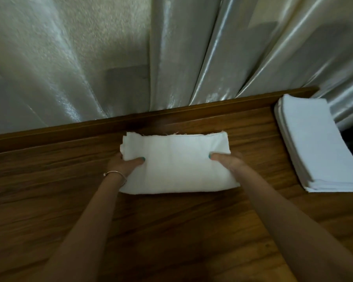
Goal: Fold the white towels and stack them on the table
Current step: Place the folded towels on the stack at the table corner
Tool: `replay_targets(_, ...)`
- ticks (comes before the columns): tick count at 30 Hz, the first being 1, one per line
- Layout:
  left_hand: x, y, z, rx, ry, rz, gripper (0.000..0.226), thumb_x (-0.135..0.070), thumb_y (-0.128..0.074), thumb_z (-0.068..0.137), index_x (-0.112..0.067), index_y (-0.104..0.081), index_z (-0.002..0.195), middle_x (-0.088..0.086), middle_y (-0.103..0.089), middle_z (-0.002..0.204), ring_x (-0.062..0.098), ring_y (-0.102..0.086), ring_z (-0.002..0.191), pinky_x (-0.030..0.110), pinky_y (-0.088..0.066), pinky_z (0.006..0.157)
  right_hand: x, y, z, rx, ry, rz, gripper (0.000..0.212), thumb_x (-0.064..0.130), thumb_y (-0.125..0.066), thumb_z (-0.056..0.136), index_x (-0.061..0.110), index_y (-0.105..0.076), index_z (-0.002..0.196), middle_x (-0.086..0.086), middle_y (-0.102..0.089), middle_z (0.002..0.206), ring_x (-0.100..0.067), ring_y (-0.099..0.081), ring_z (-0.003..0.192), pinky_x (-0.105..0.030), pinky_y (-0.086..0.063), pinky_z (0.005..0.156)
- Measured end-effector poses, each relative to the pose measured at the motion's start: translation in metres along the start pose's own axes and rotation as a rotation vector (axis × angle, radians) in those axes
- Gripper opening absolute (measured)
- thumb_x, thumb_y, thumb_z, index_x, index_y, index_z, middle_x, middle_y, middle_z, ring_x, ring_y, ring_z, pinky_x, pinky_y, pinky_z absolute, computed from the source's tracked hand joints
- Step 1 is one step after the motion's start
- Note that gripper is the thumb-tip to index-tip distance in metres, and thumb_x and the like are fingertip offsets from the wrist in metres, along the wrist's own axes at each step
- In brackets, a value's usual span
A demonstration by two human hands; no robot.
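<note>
A folded white towel (177,163) lies on the wooden table (171,231), near its far edge. My left hand (124,164) grips the towel's left end, thumb on top and fingers tucked under the cloth. At the right end my right hand (227,160) grips it the same way, with the thumb lying on the top layer. A stack of several folded white towels (316,145) sits at the table's far right corner, apart from both hands.
A pale, shiny curtain (171,58) hangs in folds right behind the table's raised back edge (151,117). Bare wood stretches in front of the towel and to its left.
</note>
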State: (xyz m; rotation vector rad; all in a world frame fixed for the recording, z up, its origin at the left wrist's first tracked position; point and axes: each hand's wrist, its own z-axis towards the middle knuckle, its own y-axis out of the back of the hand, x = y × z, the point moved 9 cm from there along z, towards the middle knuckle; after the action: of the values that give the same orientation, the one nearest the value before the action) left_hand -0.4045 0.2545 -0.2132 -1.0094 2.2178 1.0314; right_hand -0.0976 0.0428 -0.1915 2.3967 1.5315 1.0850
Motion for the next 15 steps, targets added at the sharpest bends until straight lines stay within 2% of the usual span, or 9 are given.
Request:
replay_targets(2, -0.027, -0.006, 0.000, 0.017, -0.067, 0.085, 0.076, -0.038, -0.081, 0.068, -0.012, -0.049, 0.133, 0.011, -0.055, 0.132, 0.030, -0.053, 0.108, 0.036, -0.043, 0.085, 0.002, 0.008, -0.010, -0.021, 0.050, 0.110, 0.044, 0.038, -0.080, 0.071, 0.018, -0.050, 0.096, -0.001, -0.057, 0.089, -0.020, -0.052, 0.074, -0.039, -0.043, 0.074)
replay_targets(5, -0.078, -0.026, -0.006, 0.070, -0.163, 0.244, 0.092, -0.045, -0.077, 0.072, -0.011, -0.033, 0.145, 0.011, -0.041, 0.147, 0.033, -0.042, 0.130, 0.041, -0.038, 0.106, 0.006, 0.032, -0.023, -0.049, 0.114, 0.247, 0.051, 0.037, -0.081, 0.068, 0.016, -0.060, 0.109, -0.003, -0.065, 0.097, -0.022, -0.062, 0.086, -0.038, -0.051, 0.075)
replay_targets(9, -0.155, -0.079, -0.034, 0.142, -0.334, 0.373, 0.098, -0.050, -0.073, 0.074, -0.010, -0.023, 0.148, 0.011, -0.034, 0.150, 0.030, -0.037, 0.134, 0.040, -0.033, 0.111, 0.000, 0.095, -0.035, -0.175, 0.167, 0.415, 0.061, 0.041, -0.083, 0.062, 0.021, -0.058, 0.113, 0.000, -0.066, 0.101, -0.023, -0.065, 0.090, -0.039, -0.056, 0.076)
replay_targets(12, -0.215, -0.129, -0.057, 0.218, -0.428, 0.448, 0.099, -0.052, -0.074, 0.071, -0.008, -0.028, 0.146, 0.012, -0.039, 0.148, 0.030, -0.041, 0.131, 0.040, -0.036, 0.109, -0.017, 0.158, -0.045, -0.274, 0.194, 0.544, 0.051, 0.043, -0.083, 0.061, 0.023, -0.061, 0.102, 0.004, -0.067, 0.094, -0.019, -0.066, 0.082, -0.029, -0.052, 0.061)
replay_targets(15, -0.288, -0.199, -0.089, 0.291, -0.609, 0.499, 0.098, -0.049, -0.078, 0.068, -0.007, -0.031, 0.143, 0.011, -0.040, 0.146, 0.030, -0.042, 0.130, 0.036, -0.035, 0.108, -0.046, 0.223, -0.054, -0.405, 0.179, 0.712, 0.038, 0.040, -0.083, 0.065, 0.029, -0.049, 0.080, 0.008, -0.061, 0.085, -0.016, -0.060, 0.074, -0.024, -0.043, 0.052)
